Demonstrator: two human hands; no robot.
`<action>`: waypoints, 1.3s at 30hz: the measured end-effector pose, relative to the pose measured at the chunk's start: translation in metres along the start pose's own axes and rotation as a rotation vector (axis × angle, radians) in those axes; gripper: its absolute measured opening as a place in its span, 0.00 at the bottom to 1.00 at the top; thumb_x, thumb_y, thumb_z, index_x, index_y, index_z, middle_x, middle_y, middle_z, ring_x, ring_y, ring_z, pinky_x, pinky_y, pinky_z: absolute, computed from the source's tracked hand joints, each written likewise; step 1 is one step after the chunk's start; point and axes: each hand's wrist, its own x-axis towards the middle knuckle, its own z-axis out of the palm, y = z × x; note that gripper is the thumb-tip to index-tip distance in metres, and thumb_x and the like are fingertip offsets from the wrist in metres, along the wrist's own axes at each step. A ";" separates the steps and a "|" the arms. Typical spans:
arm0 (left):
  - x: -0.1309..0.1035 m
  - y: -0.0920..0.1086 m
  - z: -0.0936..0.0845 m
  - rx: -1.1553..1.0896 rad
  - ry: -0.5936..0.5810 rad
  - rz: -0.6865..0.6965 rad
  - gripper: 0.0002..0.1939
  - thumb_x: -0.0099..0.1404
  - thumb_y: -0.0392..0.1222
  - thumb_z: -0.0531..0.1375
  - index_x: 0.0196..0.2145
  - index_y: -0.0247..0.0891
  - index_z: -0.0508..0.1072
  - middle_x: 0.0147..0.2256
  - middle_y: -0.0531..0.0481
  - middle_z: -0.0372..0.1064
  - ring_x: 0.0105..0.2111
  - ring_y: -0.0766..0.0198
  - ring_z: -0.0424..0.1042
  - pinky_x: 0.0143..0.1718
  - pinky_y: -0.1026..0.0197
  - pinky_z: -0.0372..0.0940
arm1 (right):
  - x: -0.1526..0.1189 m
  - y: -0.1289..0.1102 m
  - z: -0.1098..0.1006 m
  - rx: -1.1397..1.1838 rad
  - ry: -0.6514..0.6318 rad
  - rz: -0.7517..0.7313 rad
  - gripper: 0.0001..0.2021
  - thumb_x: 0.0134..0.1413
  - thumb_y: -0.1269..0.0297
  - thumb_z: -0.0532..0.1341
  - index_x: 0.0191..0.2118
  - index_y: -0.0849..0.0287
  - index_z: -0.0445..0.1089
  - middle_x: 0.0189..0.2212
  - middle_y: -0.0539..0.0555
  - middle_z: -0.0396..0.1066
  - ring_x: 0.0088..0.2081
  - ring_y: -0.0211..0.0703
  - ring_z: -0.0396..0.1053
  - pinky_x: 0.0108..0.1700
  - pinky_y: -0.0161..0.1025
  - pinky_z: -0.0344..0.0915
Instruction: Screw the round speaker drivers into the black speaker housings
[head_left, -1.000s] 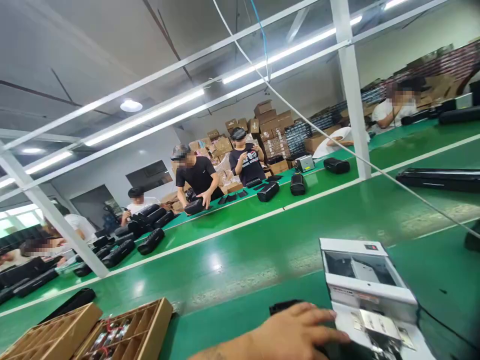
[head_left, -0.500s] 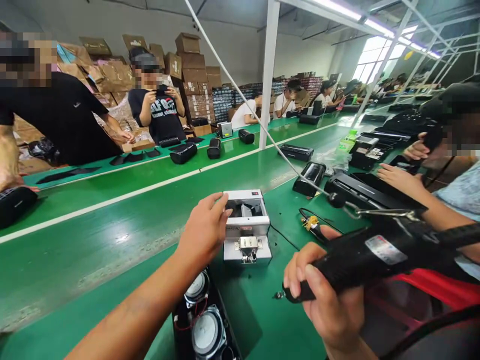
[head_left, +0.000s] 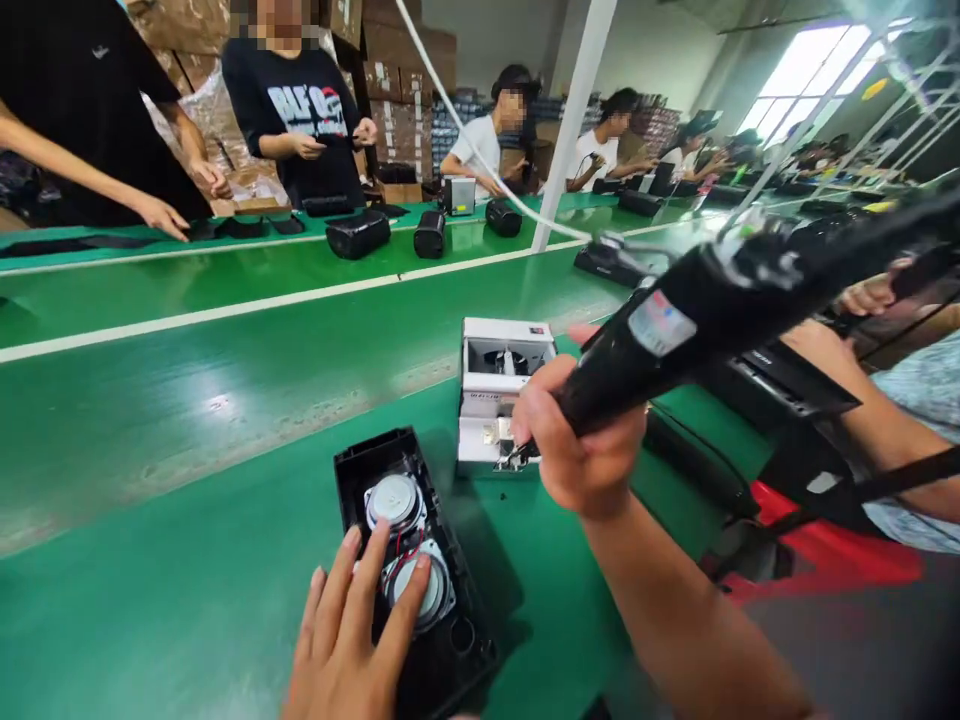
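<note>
My left hand [head_left: 360, 620] lies with spread fingers over the lower left part of a black speaker housing [head_left: 457, 570], its fingertips at the two round speakers [head_left: 395, 500]. Thin red wires run between those speakers. Wrapped round a black electric screwdriver [head_left: 675, 310] is my right hand [head_left: 585, 440], and the tool's tip points down at the metal front of a white screw feeder [head_left: 508, 328]. Whether the tip touches the feeder cannot be made out.
A cable [head_left: 480, 150] runs from above toward the screwdriver. Behind a white post [head_left: 577, 120], people work across the green bench [head_left: 225, 370] with black cases [head_left: 358, 233]. A person's arm [head_left: 885, 420] and a red stool [head_left: 832, 545] are at right.
My left hand has moved from the screw feeder down to the speaker housing. My right hand has brought the screwdriver up and left to the feeder. The view has tilted lower.
</note>
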 end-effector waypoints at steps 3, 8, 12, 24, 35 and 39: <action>0.013 0.001 -0.021 -0.043 -0.042 -0.037 0.31 0.71 0.57 0.61 0.68 0.47 0.66 0.72 0.39 0.58 0.72 0.33 0.54 0.63 0.20 0.64 | -0.002 -0.007 0.001 0.034 -0.043 0.167 0.22 0.60 0.68 0.69 0.57 0.50 0.65 0.25 0.41 0.69 0.17 0.36 0.65 0.19 0.37 0.66; 0.031 0.002 -0.036 -0.075 -0.038 -0.100 0.23 0.69 0.48 0.64 0.60 0.45 0.74 0.73 0.40 0.56 0.66 0.40 0.65 0.56 0.36 0.77 | -0.015 -0.043 0.005 0.252 -0.120 0.418 0.20 0.63 0.71 0.66 0.58 0.50 0.68 0.26 0.41 0.68 0.17 0.35 0.66 0.20 0.36 0.67; 0.036 0.004 -0.037 -0.024 -0.012 -0.114 0.19 0.67 0.46 0.66 0.54 0.40 0.78 0.73 0.34 0.54 0.67 0.33 0.64 0.56 0.31 0.76 | -0.034 -0.057 0.023 0.432 -0.076 0.332 0.16 0.68 0.68 0.65 0.57 0.44 0.69 0.27 0.43 0.68 0.19 0.35 0.65 0.23 0.38 0.69; 0.034 0.006 -0.034 -0.104 -0.024 -0.103 0.21 0.73 0.43 0.61 0.59 0.34 0.71 0.70 0.31 0.56 0.71 0.37 0.57 0.59 0.32 0.76 | -0.061 -0.023 0.039 0.352 -0.161 0.287 0.14 0.67 0.72 0.65 0.54 0.49 0.70 0.29 0.44 0.66 0.23 0.36 0.66 0.26 0.40 0.69; 0.035 0.010 -0.033 -0.125 -0.016 -0.156 0.19 0.74 0.46 0.60 0.58 0.36 0.72 0.65 0.33 0.65 0.72 0.39 0.58 0.58 0.37 0.77 | -0.070 -0.012 0.040 0.211 -0.185 0.311 0.06 0.67 0.61 0.65 0.36 0.52 0.73 0.27 0.49 0.66 0.23 0.39 0.66 0.21 0.40 0.71; 0.036 0.011 -0.034 -0.111 -0.003 -0.152 0.18 0.74 0.46 0.59 0.57 0.36 0.71 0.64 0.33 0.66 0.71 0.40 0.59 0.56 0.39 0.79 | -0.068 -0.011 0.041 0.214 -0.191 0.306 0.06 0.67 0.62 0.66 0.36 0.52 0.73 0.28 0.49 0.68 0.22 0.38 0.65 0.21 0.39 0.70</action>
